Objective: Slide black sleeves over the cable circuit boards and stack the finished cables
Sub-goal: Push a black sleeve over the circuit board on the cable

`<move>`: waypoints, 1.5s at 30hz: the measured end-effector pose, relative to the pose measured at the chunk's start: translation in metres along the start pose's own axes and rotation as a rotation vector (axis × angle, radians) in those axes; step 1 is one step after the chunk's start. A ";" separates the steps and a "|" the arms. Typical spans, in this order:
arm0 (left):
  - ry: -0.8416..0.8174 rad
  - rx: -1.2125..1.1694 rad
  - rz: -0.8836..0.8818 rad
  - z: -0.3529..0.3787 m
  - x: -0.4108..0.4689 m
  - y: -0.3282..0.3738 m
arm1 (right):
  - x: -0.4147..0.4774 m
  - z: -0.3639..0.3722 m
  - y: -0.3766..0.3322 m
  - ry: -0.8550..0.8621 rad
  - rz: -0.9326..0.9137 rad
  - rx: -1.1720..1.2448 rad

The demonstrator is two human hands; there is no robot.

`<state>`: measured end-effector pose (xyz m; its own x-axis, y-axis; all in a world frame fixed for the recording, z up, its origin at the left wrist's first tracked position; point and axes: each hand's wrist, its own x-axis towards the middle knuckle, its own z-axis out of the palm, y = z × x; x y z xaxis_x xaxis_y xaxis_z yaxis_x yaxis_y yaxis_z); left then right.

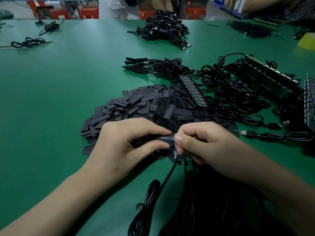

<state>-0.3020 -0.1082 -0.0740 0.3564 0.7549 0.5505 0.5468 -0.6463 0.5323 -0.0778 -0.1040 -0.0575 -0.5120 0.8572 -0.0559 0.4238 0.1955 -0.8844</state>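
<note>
My left hand pinches a black sleeve between thumb and fingers, its open end pointing right. My right hand grips a strip of small green circuit boards with black cables hanging down toward me. The sleeve's end meets the topmost board at my right thumb. Behind my hands lies a wide heap of loose black sleeves. A stack of sleeved cables rests farther back on the green table.
Strips of boards with coiled cables crowd the right side, with a USB plug near my right wrist. A big pile of cables sits at the far edge. A few cable bundles lie far left. Other people stand beyond the table.
</note>
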 end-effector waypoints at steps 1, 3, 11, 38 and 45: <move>-0.001 0.002 -0.003 0.001 0.000 0.000 | 0.000 0.001 0.000 0.010 -0.011 -0.020; -0.001 0.002 -0.007 0.002 0.000 0.001 | 0.000 0.003 0.000 0.046 -0.017 -0.033; 0.060 -0.034 -0.064 0.000 0.002 0.001 | -0.005 -0.003 -0.002 0.273 -0.283 -0.212; 0.012 -0.094 -0.198 0.005 0.002 0.003 | -0.003 0.001 0.005 0.496 -0.535 -0.451; 0.041 -0.087 -0.164 0.007 0.000 0.005 | -0.003 -0.002 0.006 0.507 -0.537 -0.469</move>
<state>-0.2935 -0.1104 -0.0757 0.2362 0.8469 0.4763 0.5265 -0.5236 0.6698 -0.0725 -0.1045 -0.0621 -0.3838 0.6796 0.6252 0.5411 0.7141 -0.4441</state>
